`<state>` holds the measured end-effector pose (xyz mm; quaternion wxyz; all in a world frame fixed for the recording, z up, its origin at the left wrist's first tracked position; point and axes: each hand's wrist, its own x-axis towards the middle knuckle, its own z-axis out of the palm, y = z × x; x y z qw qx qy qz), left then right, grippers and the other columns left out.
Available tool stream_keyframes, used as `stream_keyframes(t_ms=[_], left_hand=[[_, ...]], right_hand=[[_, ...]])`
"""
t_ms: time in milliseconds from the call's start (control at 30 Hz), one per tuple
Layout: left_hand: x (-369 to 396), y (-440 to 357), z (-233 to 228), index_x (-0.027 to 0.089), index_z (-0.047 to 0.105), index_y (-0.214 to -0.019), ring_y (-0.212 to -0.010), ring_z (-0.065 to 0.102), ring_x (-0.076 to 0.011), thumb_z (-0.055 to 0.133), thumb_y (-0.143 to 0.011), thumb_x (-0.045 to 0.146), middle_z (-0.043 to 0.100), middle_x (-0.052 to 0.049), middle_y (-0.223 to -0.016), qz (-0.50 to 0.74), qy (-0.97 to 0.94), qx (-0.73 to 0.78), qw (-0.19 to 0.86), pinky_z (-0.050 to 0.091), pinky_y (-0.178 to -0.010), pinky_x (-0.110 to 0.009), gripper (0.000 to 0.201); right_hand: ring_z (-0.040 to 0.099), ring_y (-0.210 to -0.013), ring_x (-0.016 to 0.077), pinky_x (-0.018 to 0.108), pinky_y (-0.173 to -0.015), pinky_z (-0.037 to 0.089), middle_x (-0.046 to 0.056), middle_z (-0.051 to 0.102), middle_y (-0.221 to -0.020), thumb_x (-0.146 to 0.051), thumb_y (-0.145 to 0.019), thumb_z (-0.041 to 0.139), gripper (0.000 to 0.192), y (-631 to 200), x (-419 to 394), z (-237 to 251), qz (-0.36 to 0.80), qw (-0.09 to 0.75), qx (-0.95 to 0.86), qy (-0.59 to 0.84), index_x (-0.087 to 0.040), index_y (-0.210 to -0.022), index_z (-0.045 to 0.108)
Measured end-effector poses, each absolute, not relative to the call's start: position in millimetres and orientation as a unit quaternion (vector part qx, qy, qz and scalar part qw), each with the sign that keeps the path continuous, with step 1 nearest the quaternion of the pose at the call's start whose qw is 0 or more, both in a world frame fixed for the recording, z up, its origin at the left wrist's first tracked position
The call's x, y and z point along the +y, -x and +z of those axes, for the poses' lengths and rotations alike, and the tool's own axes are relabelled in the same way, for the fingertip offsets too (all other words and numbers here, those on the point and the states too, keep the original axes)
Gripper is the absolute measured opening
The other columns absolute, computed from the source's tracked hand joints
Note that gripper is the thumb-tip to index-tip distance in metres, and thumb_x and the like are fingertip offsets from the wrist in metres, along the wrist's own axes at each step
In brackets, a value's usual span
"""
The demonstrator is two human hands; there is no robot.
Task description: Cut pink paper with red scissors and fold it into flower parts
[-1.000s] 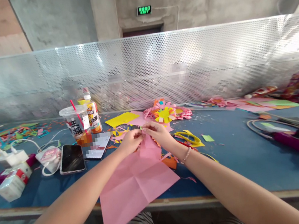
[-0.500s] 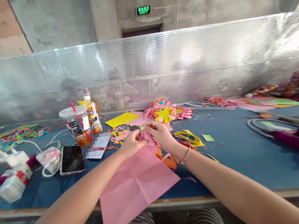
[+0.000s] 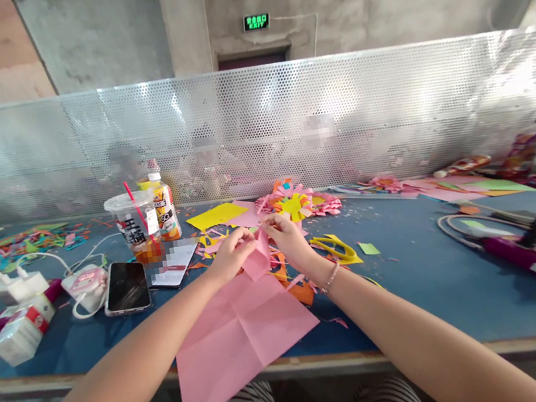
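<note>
The pink paper sheet [image 3: 241, 339] was laid at lower centre of the frame, overhanging the table edge [image 3: 471, 348]. Its far corner was pinched by left hand [image 3: 229, 257] and right hand [image 3: 290, 241], both closed, so a fold could be controlled. Scraps were kept beyond.

Bright, even daylight fills the scene, with strong glare flaring off the perforated metal screen [image 3: 385, 109] behind the blue surface [image 3: 424, 271], soft faint shadows under the arms, wide-angle bending at the edges, and blurred patches behind the screen.
</note>
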<state>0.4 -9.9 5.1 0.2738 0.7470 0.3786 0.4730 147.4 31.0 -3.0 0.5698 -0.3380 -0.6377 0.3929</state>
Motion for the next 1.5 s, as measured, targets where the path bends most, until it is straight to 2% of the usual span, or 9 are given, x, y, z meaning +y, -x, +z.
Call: stream_keyframes(t_ms=[100,200,367,533,700,867,1500], left_hand=[[-9.3,1.0,5.3,0.016,0.047,-0.067,-0.062,0.043,-0.0108,0.041,-0.077,0.035,0.045,0.002,-0.063,0.448,-0.758,0.389,0.271,0.034,-0.059,-0.023,0.022],[-5.6,1.4,3.0,0.015,0.048,-0.067,-0.065,0.045,-0.0113,0.050,-0.072,0.033,0.048,0.001,-0.065,0.459,-0.754,0.398,0.250,0.034,-0.063,-0.024,0.018],[4.0,2.1,-2.6,0.016,0.045,-0.067,-0.062,0.046,-0.0104,0.048,-0.073,0.028,0.047,0.002,-0.063,0.491,-0.730,0.398,0.261,0.036,-0.061,-0.023,0.014],[10.4,3.3,-7.8,0.016,0.044,-0.072,-0.066,0.052,-0.0111,0.053,-0.070,0.027,0.052,0.001,-0.068,0.516,-0.709,0.391,0.280,0.039,-0.064,-0.024,0.014],[9.8,4.9,-8.0,0.017,0.045,-0.077,-0.068,0.054,-0.0118,0.058,-0.066,0.025,0.055,0.002,-0.068,0.532,-0.696,0.409,0.254,0.041,-0.066,-0.024,0.018],[8.1,6.3,-5.1,0.016,0.051,-0.081,-0.073,0.058,-0.0145,0.057,-0.068,0.027,0.060,-0.003,-0.078,0.530,-0.693,0.404,0.274,0.043,-0.068,-0.027,0.019],[10.3,6.2,-4.3,0.014,0.056,-0.078,-0.075,0.059,-0.0156,0.057,-0.068,0.028,0.063,-0.005,-0.078,0.540,-0.679,0.389,0.310,0.044,-0.073,-0.029,0.017]], right_hand=[[0.046,-0.057,0.0089,0.021,-0.052,0.043,-0.002,0.046,-0.065,-0.033,-0.068,0.054,0.015,-145.9,28.8,-1.6,0.404,0.564,-0.633,0.343,-0.019,-0.072,0.049],[0.045,-0.056,0.0084,0.022,-0.054,0.044,-0.003,0.045,-0.063,-0.032,-0.067,0.055,0.015,-144.5,26.0,0.5,0.408,0.566,-0.630,0.341,-0.019,-0.069,0.047],[0.046,-0.057,0.0084,0.023,-0.055,0.046,-0.004,0.043,-0.065,-0.031,-0.064,0.058,0.018,-146.3,25.5,2.5,0.443,0.567,-0.615,0.322,-0.020,-0.069,0.044],[0.048,-0.059,0.0085,0.023,-0.055,0.046,-0.004,0.046,-0.066,-0.029,-0.060,0.063,0.023,-149.8,27.0,3.6,0.458,0.560,-0.616,0.312,-0.019,-0.067,0.043],[0.049,-0.058,0.0071,0.022,-0.057,0.045,-0.004,0.050,-0.067,-0.027,-0.057,0.066,0.026,-148.5,25.1,6.2,0.484,0.573,-0.588,0.303,-0.019,-0.072,0.046],[0.054,-0.065,0.0084,0.025,-0.066,0.048,-0.003,0.057,-0.073,-0.025,-0.057,0.066,0.028,-147.9,21.8,8.2,0.526,0.584,-0.549,0.284,-0.020,-0.078,0.049],[0.056,-0.063,0.0082,0.027,-0.067,0.048,-0.003,0.057,-0.068,-0.023,-0.054,0.069,0.027,-150.2,18.4,11.2,0.550,0.585,-0.531,0.270,-0.019,-0.071,0.049]])
